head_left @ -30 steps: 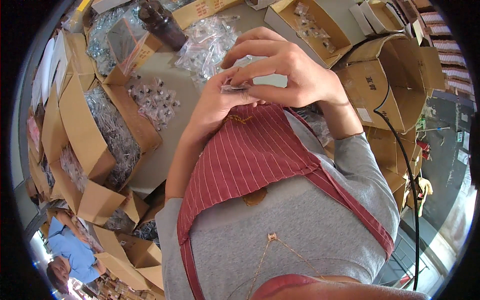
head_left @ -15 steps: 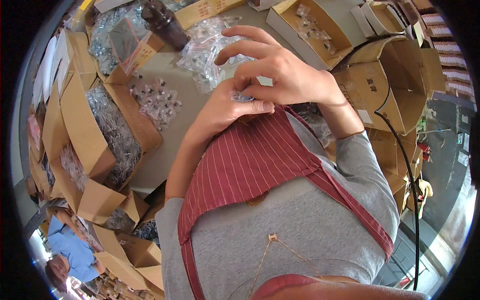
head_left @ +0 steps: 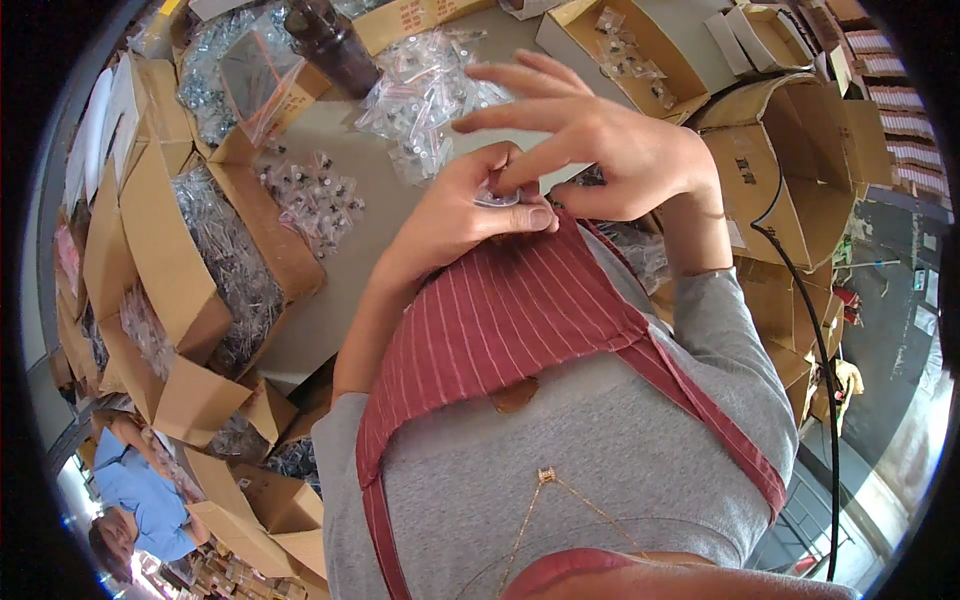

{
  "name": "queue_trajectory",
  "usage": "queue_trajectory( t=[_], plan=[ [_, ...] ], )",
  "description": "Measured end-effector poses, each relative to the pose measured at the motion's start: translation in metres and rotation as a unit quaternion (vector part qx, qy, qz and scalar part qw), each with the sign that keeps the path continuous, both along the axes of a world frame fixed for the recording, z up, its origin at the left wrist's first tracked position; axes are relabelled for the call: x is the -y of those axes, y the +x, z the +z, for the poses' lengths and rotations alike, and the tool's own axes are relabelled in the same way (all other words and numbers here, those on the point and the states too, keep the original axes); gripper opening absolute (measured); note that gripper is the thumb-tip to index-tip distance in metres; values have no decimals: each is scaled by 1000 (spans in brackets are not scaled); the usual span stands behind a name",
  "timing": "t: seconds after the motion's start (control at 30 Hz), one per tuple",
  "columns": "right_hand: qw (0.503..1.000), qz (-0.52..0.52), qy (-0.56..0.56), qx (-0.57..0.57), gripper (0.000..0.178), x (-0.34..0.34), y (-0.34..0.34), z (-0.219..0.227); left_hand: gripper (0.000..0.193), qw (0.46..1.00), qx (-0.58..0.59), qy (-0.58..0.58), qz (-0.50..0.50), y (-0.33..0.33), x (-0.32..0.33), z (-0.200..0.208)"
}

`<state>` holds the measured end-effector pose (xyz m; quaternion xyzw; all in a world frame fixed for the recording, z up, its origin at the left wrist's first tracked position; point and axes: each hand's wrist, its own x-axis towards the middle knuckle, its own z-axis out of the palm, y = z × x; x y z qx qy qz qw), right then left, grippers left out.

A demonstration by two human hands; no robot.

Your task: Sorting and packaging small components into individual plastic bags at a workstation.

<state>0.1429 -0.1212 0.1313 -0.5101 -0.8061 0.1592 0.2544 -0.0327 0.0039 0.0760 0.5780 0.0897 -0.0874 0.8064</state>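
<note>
Above the top of the red striped apron (head_left: 490,320), my left hand (head_left: 455,215) is closed on a small clear plastic bag (head_left: 492,197), pinched between thumb and curled fingers. My right hand (head_left: 620,150) is just to its right, with its index fingertip at the bag's opening and the other fingers stretched out. Its thumb is apart from the index finger. What is in the bag is hidden by my fingers. Beyond my hands lies a pile of small clear zip bags (head_left: 420,105) with little parts inside. Left of it is a smaller heap of bagged dark parts (head_left: 315,200).
An open carton of clear-wrapped pieces (head_left: 230,270) stands at the left. A dark bottle (head_left: 330,50) stands near a box of bagged parts (head_left: 205,95). A shallow box (head_left: 620,65) and a large open carton (head_left: 760,160) are at the right. A person in blue (head_left: 145,490) is at lower left.
My right hand has shifted a little to the right and its fingers have straightened. Its thumb has moved away from the left hand. The left hand keeps hold of the bag.
</note>
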Motion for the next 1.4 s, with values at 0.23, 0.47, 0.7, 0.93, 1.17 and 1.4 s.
queue_trajectory(
  t=[0.23,0.47,0.7,0.93,1.17,1.4],
  plan=[
    [999,28,-24,-6,38,-3,-9,-5,29,999,2,26,26,0,4,10],
    [998,38,-42,-27,16,-5,-2,-19,34,1000,29,7,10,-7,-1,-2],
    [975,-165,8,-151,16,-11,-10,-37,25,968,7,184,169,-16,-19,-15],
    [917,-231,-99,-311,24,-14,-17,-37,12,942,43,105,316,-13,-20,-7],
    [928,-201,-95,-300,23,-26,-23,-62,3,917,84,267,284,-10,-20,-9],
    [943,-195,-83,-257,15,-24,-29,-61,4,922,101,236,289,-17,-18,-16]
  ],
)
